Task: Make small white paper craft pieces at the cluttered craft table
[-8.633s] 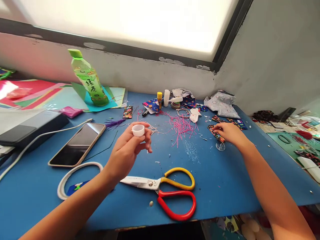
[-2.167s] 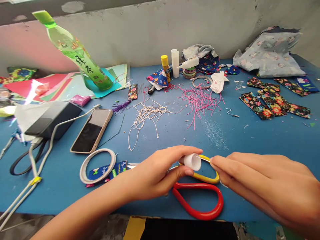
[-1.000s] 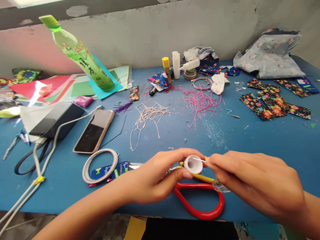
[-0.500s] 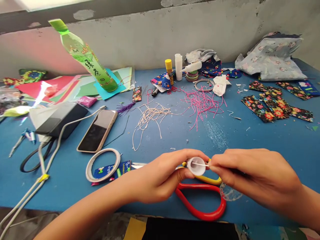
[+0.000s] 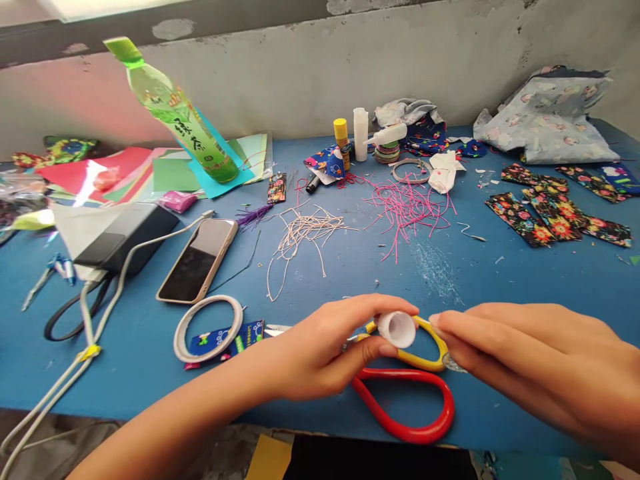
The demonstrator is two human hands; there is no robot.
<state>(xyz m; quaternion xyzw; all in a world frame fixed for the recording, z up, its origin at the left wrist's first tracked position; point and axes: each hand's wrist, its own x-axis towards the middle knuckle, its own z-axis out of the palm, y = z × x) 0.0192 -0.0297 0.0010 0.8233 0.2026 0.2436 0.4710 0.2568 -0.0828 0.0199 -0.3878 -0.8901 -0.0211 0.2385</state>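
My left hand is closed around a small white plastic cap, pinched between thumb and forefinger with its open, hollow end facing me. A short gap away, my right hand has its thumb and fingertips pressed together. What those fingertips grip is too small or hidden to name. A piece of clear plastic shows just under the right fingers; I cannot tell whether the hand holds it. Below both hands lie scissors with red handles and another pair with yellow handles, partly hidden by my left hand.
A tape roll and a phone lie left, near white cables. Beige cords and pink cords spread mid-table. Behind are a green bottle and a glue stick; floral fabric pieces lie right.
My right hand has drawn back to the right from the cap, and the thin white strand that reached into the cap no longer shows there. The left hand still holds the cap.
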